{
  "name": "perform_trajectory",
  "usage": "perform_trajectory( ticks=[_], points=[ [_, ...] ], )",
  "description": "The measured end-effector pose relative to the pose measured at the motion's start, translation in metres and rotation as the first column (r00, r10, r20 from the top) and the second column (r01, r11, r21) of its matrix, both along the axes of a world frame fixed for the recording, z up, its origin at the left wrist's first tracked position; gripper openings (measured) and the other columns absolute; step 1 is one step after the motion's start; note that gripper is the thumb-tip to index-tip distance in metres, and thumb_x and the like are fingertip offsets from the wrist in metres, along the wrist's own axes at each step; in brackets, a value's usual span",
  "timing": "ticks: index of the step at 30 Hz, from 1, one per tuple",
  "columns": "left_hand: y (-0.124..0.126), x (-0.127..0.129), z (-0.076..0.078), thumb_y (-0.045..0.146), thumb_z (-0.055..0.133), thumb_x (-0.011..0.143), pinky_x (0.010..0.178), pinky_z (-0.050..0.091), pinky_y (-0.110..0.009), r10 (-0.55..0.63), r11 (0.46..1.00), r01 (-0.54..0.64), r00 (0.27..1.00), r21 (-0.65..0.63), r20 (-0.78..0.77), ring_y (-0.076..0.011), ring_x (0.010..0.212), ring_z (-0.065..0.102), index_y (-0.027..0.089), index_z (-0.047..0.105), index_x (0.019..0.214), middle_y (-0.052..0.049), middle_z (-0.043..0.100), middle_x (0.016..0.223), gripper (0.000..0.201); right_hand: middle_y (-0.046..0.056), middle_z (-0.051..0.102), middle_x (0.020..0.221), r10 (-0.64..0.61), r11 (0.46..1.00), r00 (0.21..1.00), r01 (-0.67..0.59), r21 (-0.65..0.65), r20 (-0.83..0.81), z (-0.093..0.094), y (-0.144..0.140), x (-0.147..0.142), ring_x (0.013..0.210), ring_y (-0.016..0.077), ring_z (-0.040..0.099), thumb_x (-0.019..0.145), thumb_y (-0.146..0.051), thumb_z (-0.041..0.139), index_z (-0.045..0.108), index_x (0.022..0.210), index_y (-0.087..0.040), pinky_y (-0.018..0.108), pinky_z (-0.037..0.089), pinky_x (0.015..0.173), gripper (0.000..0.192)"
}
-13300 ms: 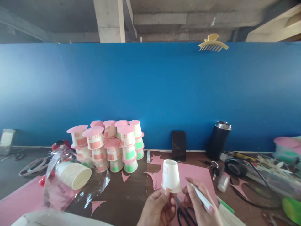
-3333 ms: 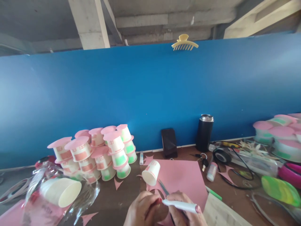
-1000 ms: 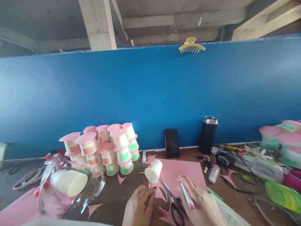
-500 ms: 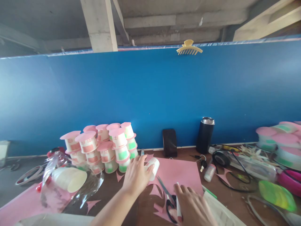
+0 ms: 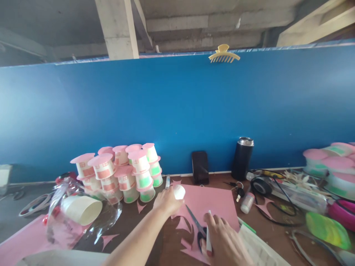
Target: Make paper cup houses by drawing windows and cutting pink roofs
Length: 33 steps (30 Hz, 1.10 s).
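At lower centre, the left hand (image 5: 166, 201) hides part of the white cup (image 5: 179, 192); just right, the right hand (image 5: 226, 236), cut off by the bottom edge, covers part of the scissors (image 5: 197, 218) and white marker (image 5: 209, 242); the right edge crops the pink-topped cups (image 5: 316, 162); at lower right, marks on the pale paper (image 5: 256, 245) are too blurred to read.

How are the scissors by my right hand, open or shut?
Shut, it seems: the scissors taper to a single point, with no gap showing.
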<state>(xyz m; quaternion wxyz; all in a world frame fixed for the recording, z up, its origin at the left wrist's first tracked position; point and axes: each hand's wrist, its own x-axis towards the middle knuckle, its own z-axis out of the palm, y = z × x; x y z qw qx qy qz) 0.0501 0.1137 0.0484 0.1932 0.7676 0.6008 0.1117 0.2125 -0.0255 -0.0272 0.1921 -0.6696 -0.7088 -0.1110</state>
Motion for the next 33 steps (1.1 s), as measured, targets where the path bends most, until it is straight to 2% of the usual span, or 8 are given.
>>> perform_trajectory(
  ticks=[4,7,11,16,20,23,27,33],
  points=[
    [-0.011,-0.015,0.006,0.046,0.054,0.075,0.076,0.049,-0.038,0.012,1.000,-0.013,0.993,0.007,0.117,-0.0330,0.099,0.064,0.016,0.053,0.122,-0.015,0.067,0.114,0.056,0.011,0.066,0.090,-0.078,0.996,0.995,0.075,-0.057,-0.062,0.034,0.000,0.009,0.082,0.0278,0.063,0.075,-0.014,0.053,0.055,0.109,-0.014,0.037,0.047,0.070,0.034],
    [-0.023,-0.025,0.003,0.048,0.048,0.081,0.076,0.049,-0.032,-0.026,1.000,0.027,0.972,0.000,0.235,-0.0264,0.096,0.066,0.016,0.047,0.128,-0.011,0.068,0.113,0.057,0.011,0.065,0.096,-0.213,0.973,0.976,0.209,-0.097,-0.035,0.060,0.001,0.027,0.087,0.0275,0.064,0.079,-0.019,0.051,0.054,0.108,-0.017,0.034,0.045,0.067,0.030],
    [-0.038,-0.039,-0.005,0.053,0.054,0.079,0.074,0.051,-0.033,-0.002,0.993,0.067,0.828,-0.096,0.561,-0.0257,0.084,0.068,0.014,0.046,0.129,-0.008,0.072,0.101,0.064,0.009,0.065,0.089,-0.402,0.907,0.916,0.399,-0.134,0.004,0.079,0.005,0.066,0.087,0.0308,0.064,0.078,-0.026,0.051,0.054,0.100,-0.022,0.033,0.040,0.058,0.022],
    [-0.048,-0.056,-0.018,0.054,0.057,0.076,0.082,0.050,-0.038,0.115,0.993,-0.093,0.767,-0.067,0.631,-0.0290,0.095,0.067,0.015,0.053,0.122,-0.009,0.071,0.107,0.061,0.011,0.067,0.092,-0.558,0.816,0.830,0.549,-0.181,0.000,0.072,0.014,0.112,0.088,0.0354,0.065,0.079,-0.036,0.051,0.055,0.101,-0.023,0.038,0.041,0.060,0.026],
    [-0.051,-0.060,-0.039,0.054,0.059,0.075,0.080,0.052,-0.038,0.183,0.978,-0.201,0.736,-0.047,0.651,-0.0306,0.096,0.067,0.017,0.052,0.123,-0.009,0.071,0.107,0.061,0.012,0.068,0.091,-0.607,0.773,0.795,0.591,-0.233,0.003,0.061,0.017,0.126,0.087,0.0352,0.066,0.077,-0.038,0.054,0.058,0.098,-0.023,0.038,0.043,0.061,0.026],
    [-0.056,-0.057,-0.052,0.052,0.059,0.076,0.081,0.052,-0.037,0.140,0.982,-0.189,0.706,-0.006,0.694,-0.0303,0.101,0.065,0.018,0.049,0.126,-0.009,0.069,0.112,0.061,0.013,0.068,0.093,-0.607,0.776,0.794,0.596,-0.205,0.011,0.061,0.016,0.122,0.089,0.0352,0.066,0.078,-0.037,0.053,0.057,0.101,-0.022,0.038,0.043,0.063,0.028],
    [-0.061,-0.053,-0.057,0.049,0.060,0.078,0.086,0.052,-0.035,0.059,0.991,-0.127,0.695,0.042,0.716,-0.0276,0.106,0.063,0.021,0.047,0.128,-0.007,0.065,0.120,0.059,0.012,0.066,0.106,-0.572,0.815,0.820,0.569,-0.111,0.003,0.069,0.016,0.103,0.099,0.0334,0.063,0.086,-0.039,0.043,0.048,0.115,-0.022,0.040,0.042,0.076,0.033],
    [-0.061,-0.057,-0.059,0.051,0.060,0.077,0.083,0.053,-0.035,0.082,0.988,-0.153,0.684,0.032,0.725,-0.0286,0.106,0.062,0.020,0.046,0.129,-0.008,0.066,0.116,0.062,0.003,0.072,0.085,-0.453,0.871,0.891,0.438,-0.220,-0.020,0.062,0.015,0.089,0.074,0.0261,0.070,0.077,-0.022,0.053,0.052,0.099,-0.026,0.029,0.033,0.051,0.022]
  ],
)
